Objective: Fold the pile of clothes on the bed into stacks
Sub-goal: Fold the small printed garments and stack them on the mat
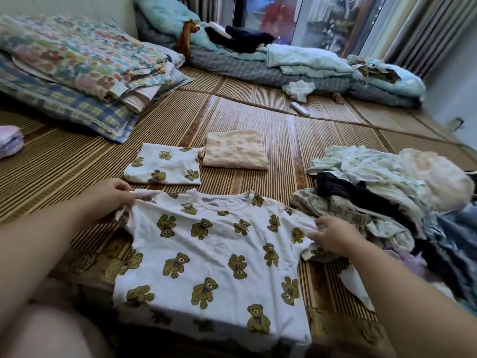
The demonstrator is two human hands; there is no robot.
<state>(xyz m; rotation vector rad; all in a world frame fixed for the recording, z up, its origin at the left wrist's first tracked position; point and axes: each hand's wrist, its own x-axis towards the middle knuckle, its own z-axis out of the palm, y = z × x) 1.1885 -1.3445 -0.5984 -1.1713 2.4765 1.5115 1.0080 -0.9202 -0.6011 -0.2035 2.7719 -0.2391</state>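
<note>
A white T-shirt printed with brown teddy bears (211,257) lies spread flat on the bamboo mat in front of me, neck pointing away. My left hand (111,197) pinches its left sleeve at the shoulder. My right hand (333,235) grips the right sleeve edge. Beyond the shirt lie two folded pieces: a matching teddy-bear garment (162,164) and a peach floral one (236,149). The unfolded pile of clothes (382,200), with pale green, black and cream items, sits to the right.
Floral and plaid pillows (74,71) are stacked at the far left. Teal quilts and a grey checked mattress (284,65) line the back by the window. A folded pink cloth (10,143) lies at the left edge. A white remote (300,109) rests on the mat (258,120).
</note>
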